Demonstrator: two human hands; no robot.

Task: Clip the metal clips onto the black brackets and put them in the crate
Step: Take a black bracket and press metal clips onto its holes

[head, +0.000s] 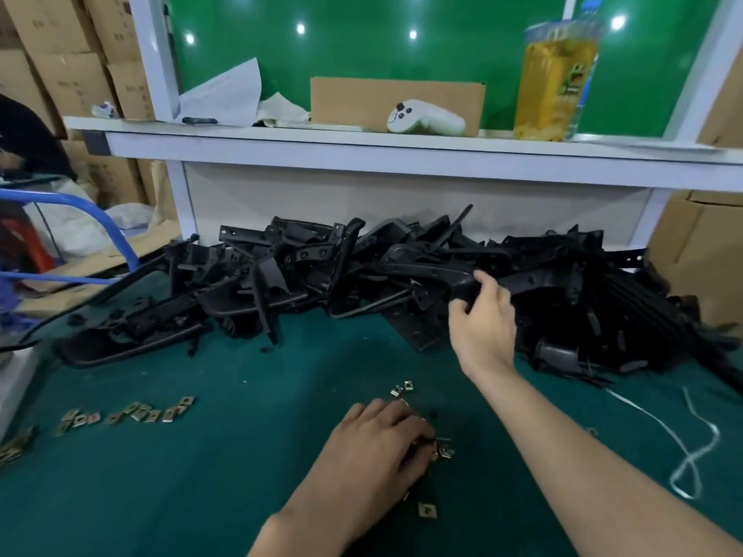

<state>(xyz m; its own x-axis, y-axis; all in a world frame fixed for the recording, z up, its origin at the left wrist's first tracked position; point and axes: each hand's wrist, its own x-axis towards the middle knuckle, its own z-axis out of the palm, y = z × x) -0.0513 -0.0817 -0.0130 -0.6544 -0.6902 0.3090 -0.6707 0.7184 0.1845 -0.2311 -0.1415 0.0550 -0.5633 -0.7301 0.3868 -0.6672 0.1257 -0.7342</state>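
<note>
Metal clips [442, 450] lie scattered on the green mat [201, 484]. I note a small cluster at 6 o'clock, under my left hand [378, 444]. Its fingers are curled down together onto that cluster, tips pinching at the clips. One loose clip [427, 509] sits just nearer than the hand, and a pair [402, 388] just beyond it. A longer row of clips [132, 412] lies well apart at 9 o'clock. A white strap [691, 448] loops on the mat at 3 o'clock.

Further out, toward 1 o'clock, my right hand [482, 315] grips a black bracket [426, 271], thumb under and fingers wrapped over its end. The bracket rests in the pile of black brackets [305, 271], which spans the mat's far edge from 10 to 2 o'clock.

At 12 o'clock, the shelf [281, 144] carries cardboard [362, 98], a white controller [426, 117] and a bottle [557, 74].
</note>
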